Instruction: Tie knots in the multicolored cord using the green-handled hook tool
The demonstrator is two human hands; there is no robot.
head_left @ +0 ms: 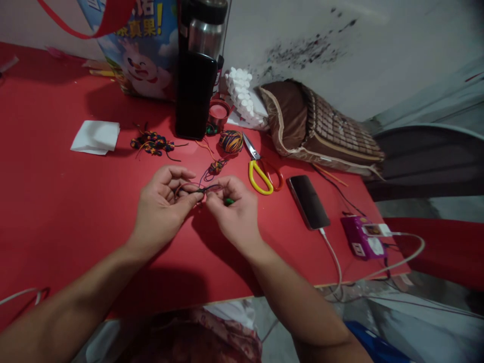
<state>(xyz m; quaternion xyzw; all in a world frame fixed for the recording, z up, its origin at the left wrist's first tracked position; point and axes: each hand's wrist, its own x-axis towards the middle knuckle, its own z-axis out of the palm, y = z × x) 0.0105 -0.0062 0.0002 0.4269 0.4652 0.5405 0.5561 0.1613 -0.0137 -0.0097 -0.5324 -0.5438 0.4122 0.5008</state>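
My left hand (164,204) and my right hand (236,212) meet over the red table (56,201), both pinching a thin multicoloured cord (196,188) that loops between them. A small green bead or object (229,201) shows under my right fingers. The cord runs back to a small knotted piece (215,167) and on toward a ball of multicoloured thread (231,141).
Yellow and orange scissors (260,171) and a charging phone (308,201) lie to the right, with a purple power bank (363,242). A pile of finished knotted pieces (153,143), a white cloth (95,137), a black flask (194,91), a red cup (219,113) and a brown cushion (317,126) sit behind.
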